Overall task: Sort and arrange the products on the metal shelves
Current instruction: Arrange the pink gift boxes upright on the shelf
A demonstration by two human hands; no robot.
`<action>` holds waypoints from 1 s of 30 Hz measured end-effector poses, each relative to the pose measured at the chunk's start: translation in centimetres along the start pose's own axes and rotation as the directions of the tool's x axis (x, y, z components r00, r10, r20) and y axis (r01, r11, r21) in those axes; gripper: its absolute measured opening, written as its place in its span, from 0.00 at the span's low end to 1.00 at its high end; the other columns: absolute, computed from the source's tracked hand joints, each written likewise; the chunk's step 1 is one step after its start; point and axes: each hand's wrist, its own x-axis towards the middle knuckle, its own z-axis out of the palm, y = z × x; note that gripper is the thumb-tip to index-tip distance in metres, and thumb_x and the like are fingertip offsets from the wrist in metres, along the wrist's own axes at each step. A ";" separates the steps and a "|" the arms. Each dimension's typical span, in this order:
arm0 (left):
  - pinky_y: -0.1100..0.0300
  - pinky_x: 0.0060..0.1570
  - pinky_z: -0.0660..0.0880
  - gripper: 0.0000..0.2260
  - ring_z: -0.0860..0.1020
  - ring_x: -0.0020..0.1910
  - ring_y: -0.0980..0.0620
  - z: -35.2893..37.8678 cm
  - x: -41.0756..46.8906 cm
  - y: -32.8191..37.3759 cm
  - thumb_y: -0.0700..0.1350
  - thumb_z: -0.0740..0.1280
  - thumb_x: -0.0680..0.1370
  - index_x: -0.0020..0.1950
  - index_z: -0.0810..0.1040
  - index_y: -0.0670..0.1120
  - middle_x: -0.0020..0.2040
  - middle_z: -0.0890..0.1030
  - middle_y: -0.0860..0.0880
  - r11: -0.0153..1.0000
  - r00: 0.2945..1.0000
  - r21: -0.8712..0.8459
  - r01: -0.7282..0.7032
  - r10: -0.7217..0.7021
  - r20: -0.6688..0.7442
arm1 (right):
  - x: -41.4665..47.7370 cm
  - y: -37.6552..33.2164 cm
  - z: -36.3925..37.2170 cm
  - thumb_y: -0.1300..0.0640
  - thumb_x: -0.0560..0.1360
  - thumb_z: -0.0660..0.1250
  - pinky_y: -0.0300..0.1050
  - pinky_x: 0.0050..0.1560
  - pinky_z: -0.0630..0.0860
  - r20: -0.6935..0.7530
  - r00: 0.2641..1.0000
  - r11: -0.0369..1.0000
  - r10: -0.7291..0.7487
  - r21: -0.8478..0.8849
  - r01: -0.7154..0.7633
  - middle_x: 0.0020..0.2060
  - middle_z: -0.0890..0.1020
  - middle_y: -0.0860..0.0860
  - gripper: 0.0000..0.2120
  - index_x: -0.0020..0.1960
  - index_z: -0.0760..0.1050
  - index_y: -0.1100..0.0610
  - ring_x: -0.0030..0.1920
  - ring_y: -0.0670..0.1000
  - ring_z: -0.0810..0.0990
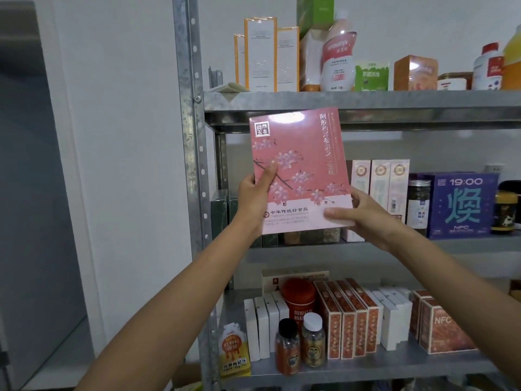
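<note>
Flat pink blossom-printed carton (pixel 300 170), upright before the middle grey metal shelf (pixel 456 245): your left hand (pixel 253 198) and right hand (pixel 363 215) each clasp a lower side, thumbs across its face.

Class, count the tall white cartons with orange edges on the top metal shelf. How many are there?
3 tall white cartons with orange edges, upright at the left end of the top metal shelf: far-left carton, middle carton, right carton. More may be hidden behind.

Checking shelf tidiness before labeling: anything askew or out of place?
On the top shelf, the pink-and-white pouch leans rather than standing upright, and the green box behind it is tilted too. The pink box is unshelved, held by the left hand and right hand.
</note>
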 end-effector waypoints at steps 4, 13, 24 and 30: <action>0.47 0.43 0.82 0.13 0.84 0.43 0.42 -0.4 -0.4 -0.6 0.57 0.67 0.77 0.44 0.76 0.47 0.41 0.84 0.47 0.996 0.997 0.041 0.083 -0.083 -0.008 | -0.8 1.2 0.8 0.60 0.60 0.77 0.39 0.40 0.81 -0.063 0.998 1.000 -0.005 0.019 0.007 0.51 0.86 0.54 0.30 0.61 0.74 0.58 0.49 0.53 0.85; 0.45 0.56 0.79 0.38 0.82 0.55 0.45 -1.8 -2.1 -2.4 0.62 0.73 0.62 0.67 0.71 0.45 0.58 0.82 0.44 0.953 0.939 0.166 0.253 -0.283 0.194 | -2.3 2.8 1.3 0.55 0.56 0.78 0.43 0.44 0.82 -0.189 0.982 0.985 0.017 0.171 0.016 0.49 0.86 0.53 0.29 0.56 0.78 0.58 0.50 0.52 0.85; 0.42 0.62 0.74 0.24 0.81 0.55 0.46 -1.2 -3.8 -5.6 0.60 0.75 0.68 0.56 0.79 0.46 0.51 0.85 0.47 0.948 0.963 0.213 0.237 -0.258 0.079 | -3.3 2.8 0.6 0.53 0.62 0.80 0.45 0.51 0.78 -0.097 0.972 0.948 0.213 0.262 -0.181 0.54 0.84 0.58 0.35 0.64 0.72 0.61 0.56 0.56 0.82; 0.45 0.64 0.73 0.32 0.81 0.55 0.48 -1.3 -4.8 -6.2 0.65 0.73 0.60 0.58 0.78 0.48 0.51 0.85 0.49 0.936 0.949 0.244 0.255 -0.290 0.120 | -4.2 4.2 1.4 0.55 0.60 0.78 0.50 0.50 0.79 -0.209 0.941 0.935 0.266 0.292 -0.200 0.56 0.82 0.62 0.36 0.65 0.73 0.65 0.54 0.59 0.82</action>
